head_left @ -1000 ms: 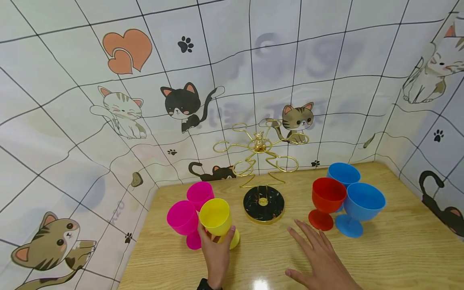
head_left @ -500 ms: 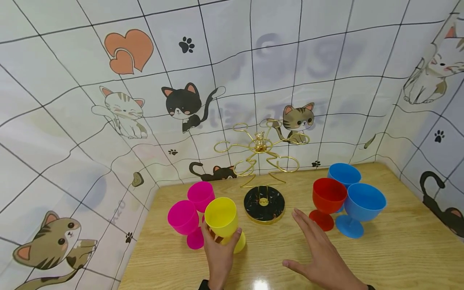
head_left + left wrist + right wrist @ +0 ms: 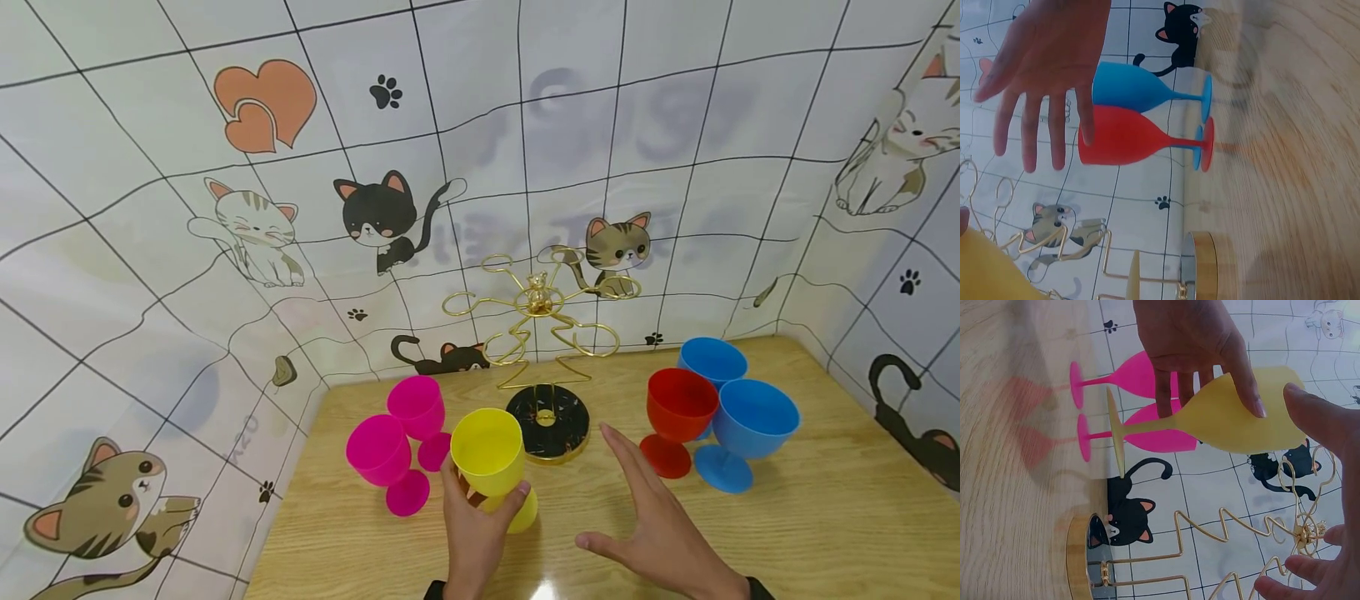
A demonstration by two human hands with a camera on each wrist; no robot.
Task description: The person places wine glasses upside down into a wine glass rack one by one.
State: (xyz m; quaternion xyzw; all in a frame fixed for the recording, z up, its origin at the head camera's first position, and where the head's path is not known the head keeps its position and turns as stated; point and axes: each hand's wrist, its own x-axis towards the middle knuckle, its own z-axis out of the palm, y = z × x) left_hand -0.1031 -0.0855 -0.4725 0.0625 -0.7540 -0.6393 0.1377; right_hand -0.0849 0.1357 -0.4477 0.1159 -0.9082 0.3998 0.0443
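My left hand (image 3: pixel 477 533) grips a yellow plastic goblet (image 3: pixel 487 454) around its bowl, thumb on the near right side. In the right wrist view the foot of the yellow goblet (image 3: pixel 1244 412) hangs a little above the tabletop. My right hand (image 3: pixel 663 533) holds nothing, its fingers extended and thumb spread, to the right of that goblet. The left wrist view shows the right hand (image 3: pixel 1054 81) with its palm towards the camera. Behind the goblet stands a gold wire rack (image 3: pixel 538 302) with looped arms on a round black base (image 3: pixel 567 425).
Two pink goblets (image 3: pixel 378 452) stand upright left of the left hand. A red goblet (image 3: pixel 681 406) and two blue goblets (image 3: pixel 756 419) are grouped at the right. The wooden table (image 3: pixel 600 558) meets a cat-patterned sheet (image 3: pixel 480 125) at the back and sides.
My left hand has carried the yellow goblet to the right, away from the pink goblets and in front of the rack's base. My right hand has shifted slightly left, its fingers closer together.
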